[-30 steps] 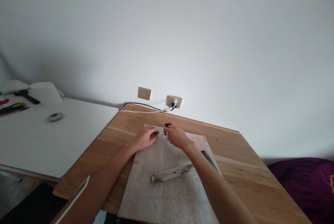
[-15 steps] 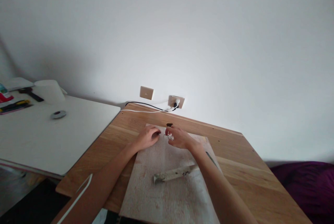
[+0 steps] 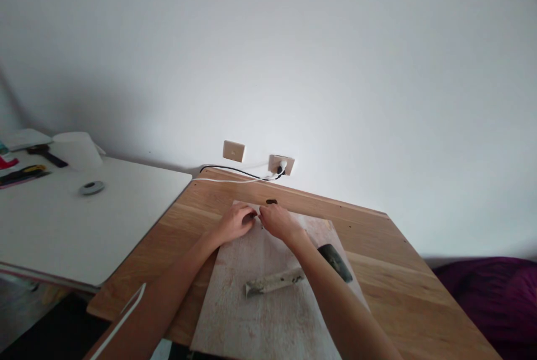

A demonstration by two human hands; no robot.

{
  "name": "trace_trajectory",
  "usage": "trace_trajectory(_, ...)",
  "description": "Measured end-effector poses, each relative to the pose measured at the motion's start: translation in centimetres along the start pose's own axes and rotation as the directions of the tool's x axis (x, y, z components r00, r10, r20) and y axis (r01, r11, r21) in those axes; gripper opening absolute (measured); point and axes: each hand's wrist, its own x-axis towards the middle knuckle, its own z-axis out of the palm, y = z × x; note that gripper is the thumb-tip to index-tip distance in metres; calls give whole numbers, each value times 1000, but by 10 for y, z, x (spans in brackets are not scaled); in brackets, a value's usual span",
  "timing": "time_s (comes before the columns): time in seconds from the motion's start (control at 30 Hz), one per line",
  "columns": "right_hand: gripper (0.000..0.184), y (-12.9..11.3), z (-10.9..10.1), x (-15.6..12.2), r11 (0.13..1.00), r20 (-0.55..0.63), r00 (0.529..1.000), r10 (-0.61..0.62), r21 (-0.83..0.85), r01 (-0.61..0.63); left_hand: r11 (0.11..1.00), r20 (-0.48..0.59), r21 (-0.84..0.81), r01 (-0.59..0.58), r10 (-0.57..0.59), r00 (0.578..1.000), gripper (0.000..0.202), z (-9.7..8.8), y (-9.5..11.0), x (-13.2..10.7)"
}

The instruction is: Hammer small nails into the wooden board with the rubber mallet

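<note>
A pale, stained cutting board [image 3: 268, 309] lies on a wooden table [image 3: 390, 259]. Both my hands rest at its far edge, almost touching. My left hand [image 3: 235, 221] has its fingers curled and pinched on something too small to make out. My right hand [image 3: 277, 220] is closed in a pinch right beside it, and what it holds is hidden. A dirty knife [image 3: 274, 281] with a dark handle [image 3: 335, 255] lies across the board under my right forearm. A small dark hole [image 3: 271, 202] shows at the board's far edge.
A white table [image 3: 84, 220] stands at the left with a white roll [image 3: 78, 148], a small round tape [image 3: 91, 187] and some tools [image 3: 20, 174]. Black and white cables [image 3: 235, 174] run to a wall socket [image 3: 281, 164]. A purple cushion [image 3: 490, 293] lies at right.
My right hand has moved left and now meets my left hand. The small white bit seen between the fingers half a second ago no longer shows. The knife's dark handle is more exposed.
</note>
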Motion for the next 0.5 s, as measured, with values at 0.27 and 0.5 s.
trace_trajectory(0.27, 30, 7, -5, 0, 1000, -24, 999, -24, -8, 24, 1000, -8, -8, 10, -10, 1000, 24, 1, -1, 0)
trace_trajectory(0.5, 43, -6, 5, 11, 1000, -45, 999, -14, -6, 13, 996, -42, -72, 60, -63, 997, 44, 1, -3, 0)
